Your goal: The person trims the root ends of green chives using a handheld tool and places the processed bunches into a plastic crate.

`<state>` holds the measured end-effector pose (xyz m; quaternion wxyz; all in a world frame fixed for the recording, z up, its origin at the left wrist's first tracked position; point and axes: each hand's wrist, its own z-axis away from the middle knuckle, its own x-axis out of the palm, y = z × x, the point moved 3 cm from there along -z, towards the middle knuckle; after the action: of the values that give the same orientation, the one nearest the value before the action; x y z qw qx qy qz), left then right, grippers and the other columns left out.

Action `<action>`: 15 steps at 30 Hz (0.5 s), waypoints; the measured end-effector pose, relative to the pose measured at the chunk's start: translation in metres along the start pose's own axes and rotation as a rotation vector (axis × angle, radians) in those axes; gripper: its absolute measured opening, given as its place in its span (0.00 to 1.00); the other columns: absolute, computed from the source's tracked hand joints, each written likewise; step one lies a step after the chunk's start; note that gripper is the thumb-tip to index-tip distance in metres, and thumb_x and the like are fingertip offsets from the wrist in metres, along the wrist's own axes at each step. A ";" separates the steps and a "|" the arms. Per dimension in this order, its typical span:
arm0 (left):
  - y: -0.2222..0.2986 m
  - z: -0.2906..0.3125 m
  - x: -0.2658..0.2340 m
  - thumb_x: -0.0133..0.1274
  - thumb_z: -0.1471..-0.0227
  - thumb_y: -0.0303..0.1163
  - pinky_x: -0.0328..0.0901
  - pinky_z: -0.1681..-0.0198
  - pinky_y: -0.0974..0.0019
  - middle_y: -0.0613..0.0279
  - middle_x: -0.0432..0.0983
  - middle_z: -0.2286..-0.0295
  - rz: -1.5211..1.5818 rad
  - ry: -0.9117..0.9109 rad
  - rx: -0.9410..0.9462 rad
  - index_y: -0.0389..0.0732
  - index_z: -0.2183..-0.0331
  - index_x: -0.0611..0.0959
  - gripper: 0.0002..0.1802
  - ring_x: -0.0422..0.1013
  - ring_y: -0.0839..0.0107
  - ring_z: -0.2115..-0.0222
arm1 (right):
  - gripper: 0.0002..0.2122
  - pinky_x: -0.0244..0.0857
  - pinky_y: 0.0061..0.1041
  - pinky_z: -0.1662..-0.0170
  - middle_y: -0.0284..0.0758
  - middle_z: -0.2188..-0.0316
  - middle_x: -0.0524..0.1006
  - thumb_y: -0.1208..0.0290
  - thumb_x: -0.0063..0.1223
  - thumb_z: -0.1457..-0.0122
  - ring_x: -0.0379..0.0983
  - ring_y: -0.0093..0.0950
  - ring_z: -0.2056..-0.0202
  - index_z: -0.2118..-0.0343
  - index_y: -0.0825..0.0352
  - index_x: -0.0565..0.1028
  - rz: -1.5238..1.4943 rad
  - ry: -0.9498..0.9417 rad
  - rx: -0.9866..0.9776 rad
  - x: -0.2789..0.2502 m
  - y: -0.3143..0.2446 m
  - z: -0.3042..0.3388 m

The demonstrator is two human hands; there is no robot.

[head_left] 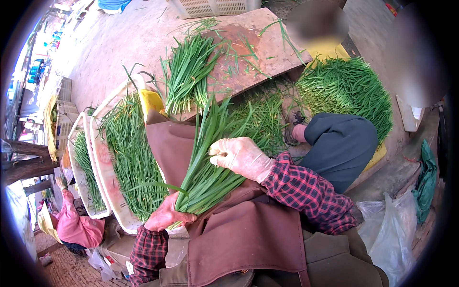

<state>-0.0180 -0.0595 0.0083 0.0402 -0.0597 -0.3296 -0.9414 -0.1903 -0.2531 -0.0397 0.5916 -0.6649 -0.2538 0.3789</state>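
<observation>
A loose bunch of garlic chives [205,177] lies slanted across my lap, its pale cut ends toward me and its green leaves pointing away. My left hand [168,213] grips the bunch near those cut ends. Over the middle of the leaves is my right hand [243,158], in a thin pale glove, with thumb and fingertips pinched together. Whatever may be between those fingertips is too small to make out. Beneath the bunch spreads my brown apron [248,234]. Another pile of chives [189,71] rests just beyond, on a board [253,52].
White crates [98,143] of chives stand on my left. Loose leaves [260,119] litter the ground beyond my lap. A big stacked heap of chives [349,95] sits at right, beside my bent leg [342,143]. Plastic bags [389,234] lie near right. A person in pink [81,227] is far left.
</observation>
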 end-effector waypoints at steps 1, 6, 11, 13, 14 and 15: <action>-0.002 0.001 -0.002 0.62 0.60 0.13 0.63 0.82 0.72 0.62 0.76 0.75 -0.003 0.001 0.002 0.34 0.63 0.78 0.18 0.69 0.77 0.81 | 0.11 0.74 0.27 0.63 0.40 0.70 0.82 0.70 0.64 0.45 0.81 0.30 0.68 0.62 0.70 0.78 -0.015 -0.025 0.029 0.001 -0.001 -0.001; -0.005 -0.002 -0.005 0.63 0.57 0.14 0.64 0.78 0.72 0.64 0.75 0.73 -0.054 -0.059 -0.021 0.36 0.60 0.76 0.21 0.70 0.76 0.79 | 0.10 0.73 0.30 0.67 0.38 0.72 0.81 0.66 0.62 0.43 0.80 0.35 0.71 0.65 0.67 0.78 0.149 0.006 -0.108 0.003 -0.003 -0.003; 0.001 -0.002 -0.001 0.63 0.57 0.15 0.64 0.78 0.72 0.64 0.75 0.74 -0.054 -0.044 -0.021 0.36 0.62 0.77 0.18 0.70 0.76 0.79 | 0.09 0.71 0.33 0.71 0.36 0.76 0.77 0.64 0.58 0.42 0.76 0.38 0.74 0.72 0.64 0.76 0.520 0.066 -0.296 0.013 -0.007 -0.004; 0.000 -0.002 -0.002 0.62 0.57 0.15 0.63 0.78 0.72 0.64 0.75 0.75 -0.095 -0.045 -0.025 0.36 0.63 0.77 0.17 0.70 0.76 0.80 | 0.08 0.69 0.32 0.72 0.35 0.78 0.74 0.66 0.58 0.43 0.76 0.34 0.76 0.74 0.63 0.74 0.614 0.108 -0.363 0.019 -0.011 -0.001; 0.001 -0.002 -0.001 0.62 0.57 0.15 0.63 0.78 0.72 0.64 0.74 0.76 -0.080 -0.036 -0.018 0.36 0.64 0.77 0.16 0.70 0.77 0.80 | 0.08 0.69 0.32 0.72 0.35 0.78 0.74 0.66 0.58 0.43 0.76 0.34 0.76 0.74 0.63 0.74 0.690 0.108 -0.374 0.023 -0.013 0.001; 0.003 -0.001 0.001 0.62 0.58 0.15 0.63 0.78 0.72 0.64 0.74 0.76 -0.065 -0.027 -0.012 0.36 0.65 0.78 0.15 0.69 0.77 0.80 | 0.08 0.69 0.31 0.73 0.35 0.78 0.74 0.66 0.59 0.43 0.76 0.33 0.76 0.74 0.63 0.74 0.766 0.106 -0.385 0.026 -0.014 0.003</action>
<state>-0.0184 -0.0625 0.0088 0.0049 -0.0619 -0.3260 -0.9433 -0.1756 -0.2287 -0.0312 0.2857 -0.8280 -0.0240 0.4820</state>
